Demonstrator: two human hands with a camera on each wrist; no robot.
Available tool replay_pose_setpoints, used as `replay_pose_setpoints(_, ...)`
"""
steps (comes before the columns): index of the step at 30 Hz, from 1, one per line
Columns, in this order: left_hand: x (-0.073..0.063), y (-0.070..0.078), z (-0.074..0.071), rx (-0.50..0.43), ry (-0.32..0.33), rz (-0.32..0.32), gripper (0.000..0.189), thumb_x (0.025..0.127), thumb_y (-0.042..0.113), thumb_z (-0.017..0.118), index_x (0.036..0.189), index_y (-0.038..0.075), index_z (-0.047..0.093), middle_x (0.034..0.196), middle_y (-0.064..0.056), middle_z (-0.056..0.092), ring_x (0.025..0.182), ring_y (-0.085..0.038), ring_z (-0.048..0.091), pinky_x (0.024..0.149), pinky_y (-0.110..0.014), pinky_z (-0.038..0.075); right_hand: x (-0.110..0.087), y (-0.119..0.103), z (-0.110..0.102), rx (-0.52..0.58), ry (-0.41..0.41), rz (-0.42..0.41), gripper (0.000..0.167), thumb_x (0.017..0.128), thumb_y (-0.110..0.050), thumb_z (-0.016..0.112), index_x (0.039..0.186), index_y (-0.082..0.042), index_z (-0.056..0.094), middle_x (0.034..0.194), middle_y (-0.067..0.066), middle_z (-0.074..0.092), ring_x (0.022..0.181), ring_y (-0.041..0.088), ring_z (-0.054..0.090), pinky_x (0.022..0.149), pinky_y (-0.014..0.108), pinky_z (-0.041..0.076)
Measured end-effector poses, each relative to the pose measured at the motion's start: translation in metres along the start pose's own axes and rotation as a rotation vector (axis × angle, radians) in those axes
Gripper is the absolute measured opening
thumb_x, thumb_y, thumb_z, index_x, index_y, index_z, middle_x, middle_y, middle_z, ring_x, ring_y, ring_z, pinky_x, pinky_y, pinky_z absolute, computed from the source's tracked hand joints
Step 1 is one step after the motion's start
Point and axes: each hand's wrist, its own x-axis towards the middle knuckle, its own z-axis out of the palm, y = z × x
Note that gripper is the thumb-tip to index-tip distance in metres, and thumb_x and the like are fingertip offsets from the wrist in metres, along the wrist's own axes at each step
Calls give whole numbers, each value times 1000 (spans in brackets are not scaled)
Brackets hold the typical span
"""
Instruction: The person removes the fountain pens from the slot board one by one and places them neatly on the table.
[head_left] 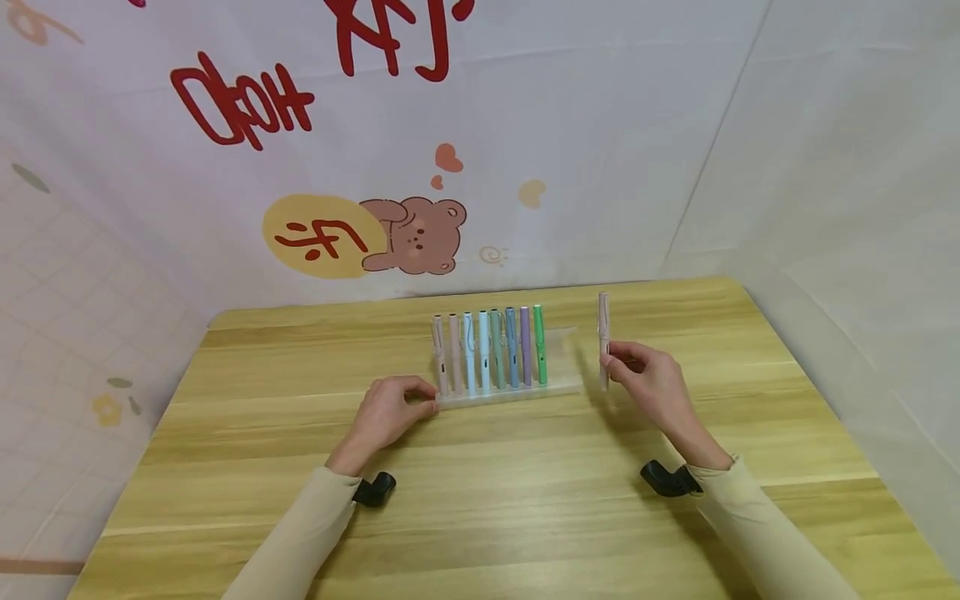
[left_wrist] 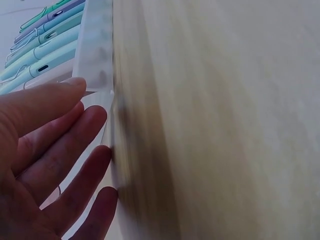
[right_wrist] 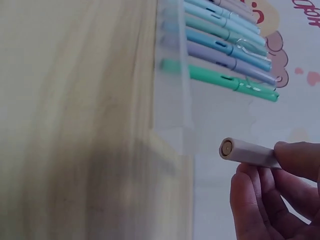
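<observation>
A clear pen stand [head_left: 562, 377] holds a row of capped pens, from pinkish ones on the left through light blue, sage, blue and purple to a green pen [head_left: 541, 346] at the right. My left hand [head_left: 392, 412] pinches its front left corner, with the thumb [left_wrist: 75, 86] on the front lip and the other fingers loosely bent. Right of the stand, my right hand [head_left: 647, 379] pinches a pale pink pen [head_left: 603, 321] near its lower end, clip end up. In the right wrist view this pen's round end [right_wrist: 227, 147] points toward the stand, apart from it.
The stand's right portion, beside the green pen, shows bare clear plastic. All this is on a wood-grain table [head_left: 495, 508], its far edge against a white wall sheet [head_left: 600, 167] printed with a bear and red characters. A black wrist mount [head_left: 667, 479] hangs at the right cuff.
</observation>
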Motion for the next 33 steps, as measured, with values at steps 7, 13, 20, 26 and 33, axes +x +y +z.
replay_pose_setpoints(7,-1,0,0,-9,6,-4,13,89,18,82,102,13,81,104,0,77,111,-27,68,100,-50,50,2,5,-6,4,-64,53,37,102,-22,68,127,6,68,111,21,73,96,29,74,73,20,56)
replay_pose_setpoints(13,-4,-3,1,-28,8,-11,12,90,17,82,101,12,81,104,-1,77,110,-28,68,99,-50,50,8,20,-2,-105,-97,71,31,100,-20,70,119,4,73,104,16,76,95,29,73,70,26,55)
replay_pose_setpoints(20,-5,-5,4,-35,20,-11,10,90,17,81,100,14,81,103,1,78,108,-26,69,97,-49,51,14,30,6,-190,-137,90,25,96,-18,72,110,2,76,96,11,78,84,19,71,73,32,53)
replay_pose_setpoints(26,-6,-4,5,-26,28,-1,10,90,16,81,100,12,81,103,1,78,106,-25,69,96,-49,52,17,29,11,-238,-168,97,26,94,-24,75,106,0,77,91,6,77,82,16,68,73,34,52)
replay_pose_setpoints(33,-7,-2,7,-36,29,-20,11,91,15,80,101,12,81,104,0,77,106,-25,69,96,-49,52,21,27,13,-251,-182,138,23,93,-23,76,102,-2,77,85,2,75,78,17,67,70,33,49)
